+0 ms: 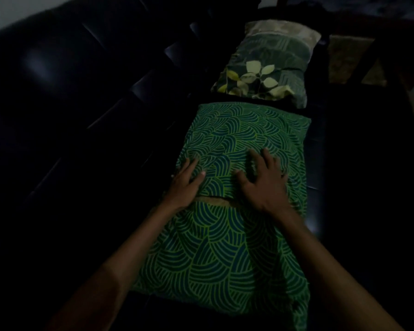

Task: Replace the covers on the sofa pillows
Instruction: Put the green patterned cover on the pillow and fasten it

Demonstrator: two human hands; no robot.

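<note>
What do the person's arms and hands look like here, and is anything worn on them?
Both forearms are bare as far as the dim frame shows: no sleeves, watch or bracelets visible. The left hand and right hand wear no gloves. A small bright spot at one right-hand finger might be a ring, but the picture is too dark and blurred to tell. Fingernails look short and unpainted.

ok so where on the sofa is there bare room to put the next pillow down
Bare dark seat lies left of the green swirl pillow, toward the backrest. A narrow strip runs along its right edge. The middle is crowded: the leaf-print pillow sits just beyond, and both hands rest on the green one.
</note>
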